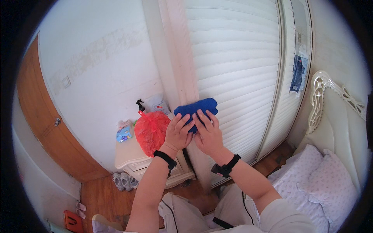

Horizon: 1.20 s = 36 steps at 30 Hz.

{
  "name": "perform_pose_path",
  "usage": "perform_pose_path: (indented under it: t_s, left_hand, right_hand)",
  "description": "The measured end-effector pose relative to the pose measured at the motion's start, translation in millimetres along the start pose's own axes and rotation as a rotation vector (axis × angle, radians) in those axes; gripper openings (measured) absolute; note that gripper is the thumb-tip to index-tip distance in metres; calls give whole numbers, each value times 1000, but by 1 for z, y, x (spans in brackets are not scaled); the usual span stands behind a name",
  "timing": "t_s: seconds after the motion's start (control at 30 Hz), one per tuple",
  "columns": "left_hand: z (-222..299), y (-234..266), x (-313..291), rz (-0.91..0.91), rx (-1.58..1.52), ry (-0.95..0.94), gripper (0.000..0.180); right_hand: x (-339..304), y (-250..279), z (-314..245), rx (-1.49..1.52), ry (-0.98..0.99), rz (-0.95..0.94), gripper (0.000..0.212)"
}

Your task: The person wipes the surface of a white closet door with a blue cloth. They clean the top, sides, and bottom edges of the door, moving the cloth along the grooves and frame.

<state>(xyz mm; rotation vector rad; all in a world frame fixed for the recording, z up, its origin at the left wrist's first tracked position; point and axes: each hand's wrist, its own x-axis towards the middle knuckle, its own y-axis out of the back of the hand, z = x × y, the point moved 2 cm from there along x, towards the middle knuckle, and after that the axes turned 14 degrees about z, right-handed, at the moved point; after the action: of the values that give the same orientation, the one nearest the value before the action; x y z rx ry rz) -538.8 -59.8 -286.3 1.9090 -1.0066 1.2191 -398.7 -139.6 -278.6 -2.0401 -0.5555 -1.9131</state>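
A folded blue cloth (198, 106) is pressed flat against the white louvred wardrobe door (237, 66), close to its pale vertical frame (178, 58). My left hand (178, 133) lies on the cloth's lower left part with fingers spread. Right beside it, my right hand (209, 132) covers the lower right part, fingers pointing up. Both hands press the cloth rather than wrap around it. Each wrist wears a black band.
A red plastic bag (150, 131) and a small colourful box (124, 133) sit on a white bedside cabinet (130, 157) at the left. Shoes (123, 181) lie on the wooden floor. A bed with pillows (334, 182) and white headboard (330, 93) is at the right. A wooden door (46, 128) stands far left.
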Motion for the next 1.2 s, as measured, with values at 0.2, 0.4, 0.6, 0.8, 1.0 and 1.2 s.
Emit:
perform_pose_path:
  t_s: [0.2, 0.4, 0.6, 0.8, 1.0, 1.2]
  left_hand:
    - [5, 13, 18, -106, -3, 6, 58]
    - [-15, 21, 64, -108, 20, -25, 59]
    - [-20, 17, 64, -34, 19, -64, 57]
    - [-2, -1, 3, 51, 36, -16, 51]
    - [5, -6, -29, 60, 51, -37, 53]
    - [-17, 8, 7, -27, 17, -168, 54]
  right_hand:
    - [14, 7, -2, 11, 9, -50, 56]
    - [54, 14, -12, 7, 24, -46, 59]
    - [61, 14, -13, -14, 21, -74, 59]
    - [18, 15, -12, -63, -14, -152, 58]
    - [-8, 12, -8, -50, -11, -171, 56]
    - [15, 16, -7, -54, 66, -166, 60]
